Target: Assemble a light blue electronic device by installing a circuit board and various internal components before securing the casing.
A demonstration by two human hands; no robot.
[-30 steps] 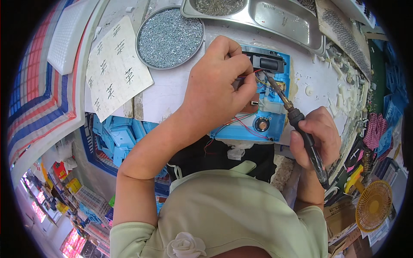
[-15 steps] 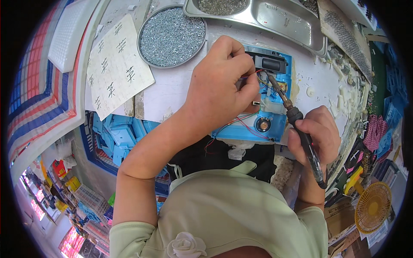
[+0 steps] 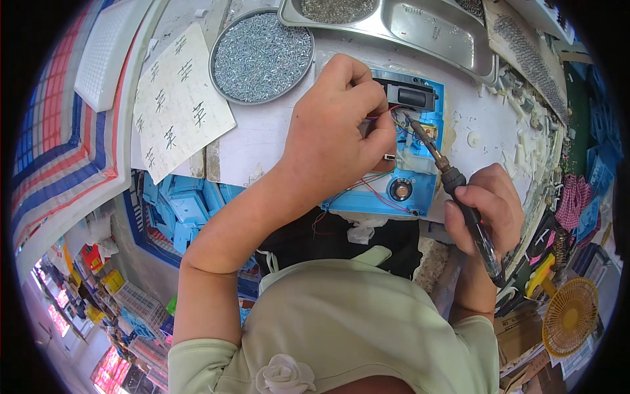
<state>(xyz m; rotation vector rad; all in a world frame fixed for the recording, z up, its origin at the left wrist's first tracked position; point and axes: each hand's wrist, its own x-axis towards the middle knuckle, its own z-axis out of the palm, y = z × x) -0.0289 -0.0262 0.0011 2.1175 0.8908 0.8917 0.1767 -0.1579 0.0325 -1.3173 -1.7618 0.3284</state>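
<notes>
My right hand grips a soldering iron by its black handle, the metal tip pointing up and left. That tip is just below a black part at the far end of an opened blue plastic casing. My left hand hangs over the casing's left side, thumb and fingers pinched by a thin red wire that comes out at the fingertips. A round speaker sits in the casing's near end, with loose red and green wires beside it. My left hand hides part of the casing.
A round metal dish of small silvery pins stands beyond my left hand. Behind the casing is a steel compartment tray. A card with handwriting lies left. White plastic bits litter the right side; blue parts fill a bin below left.
My right hand has shifted slightly right and the iron's tip has drawn a little down from the black part. My left hand has stayed nearly still.
</notes>
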